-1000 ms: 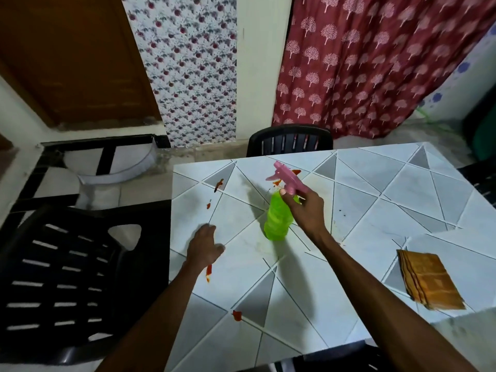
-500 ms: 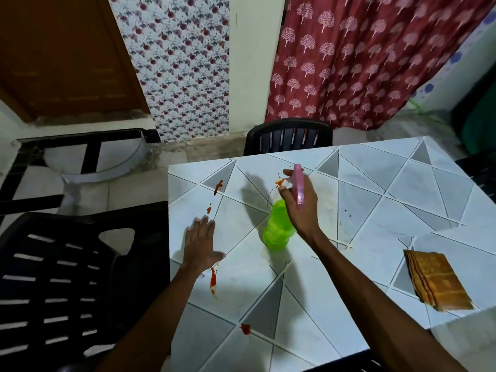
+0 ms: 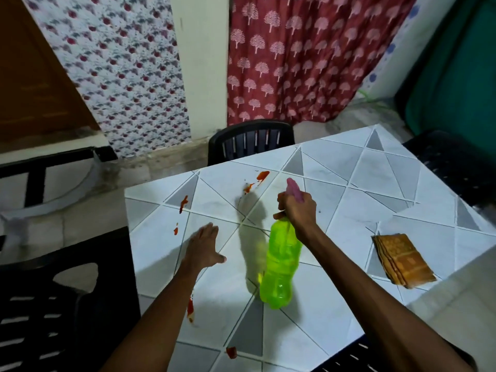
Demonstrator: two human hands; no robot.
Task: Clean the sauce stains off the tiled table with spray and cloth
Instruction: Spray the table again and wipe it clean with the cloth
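Green translucent plastic spray bottle (image 3: 279, 267), pink trigger head: the right hand (image 3: 295, 210) grips it at the neck, fingers curled round the head. Half a second ago it stood nearly upright. It now tilts, base swung toward the viewer, head pointing at the far side of the tiled table (image 3: 349, 200).

Left hand (image 3: 204, 245): curled a second ago, now flat, palm down on the tiles, fingers straight and spread, holding nothing.

Sauce stains (image 3: 262, 175), red: two near the far edge, ahead of the pink head; one streak and a small spot near the left edge; one by the left forearm; one at the near edge. None looks changed.

Cloth (image 3: 402, 261), orange-brown, patterned, folded: lies as before near the table's right edge, well apart from both hands.

Hard to make out:
- nozzle and trigger, covered by the right hand's fingers
- whether the bottle's base touches the tiles
- the stain by the left forearm, partly covered

Black plastic chair (image 3: 252, 140) beyond the table, lower part cut off by it.
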